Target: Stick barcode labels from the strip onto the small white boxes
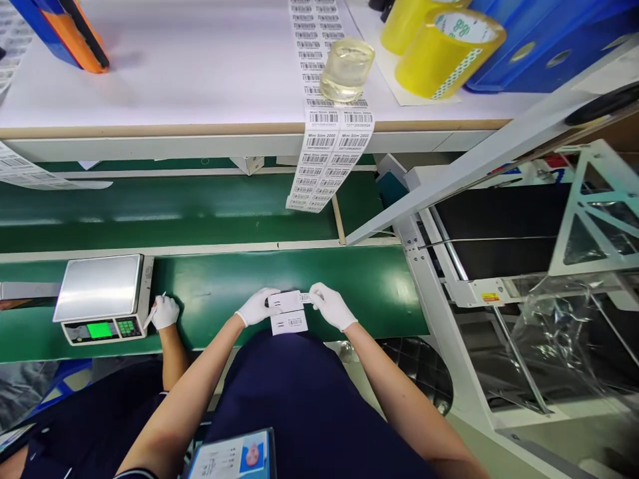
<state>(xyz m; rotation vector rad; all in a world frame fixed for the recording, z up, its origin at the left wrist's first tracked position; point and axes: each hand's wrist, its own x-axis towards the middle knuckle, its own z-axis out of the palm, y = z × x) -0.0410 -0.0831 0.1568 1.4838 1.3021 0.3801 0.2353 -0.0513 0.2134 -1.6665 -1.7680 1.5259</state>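
Gloved fingertips [313,297] of the right hand [332,307] pinch a small barcode label [305,298] onto the end of a small white rectangular box [285,301]. The left hand [257,307] grips the box's other end, above the green conveyor belt [219,286]. A second white barcoded box [289,323] lies just beneath it, right of the steel-topped scale [102,297].

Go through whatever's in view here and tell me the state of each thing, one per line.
Small white box: held by gloved left hand and right hand.
Second white box: lying on green belt.
Silver scale: display lit green, pan bare.
Barcode label strip: hanging over shelf edge.
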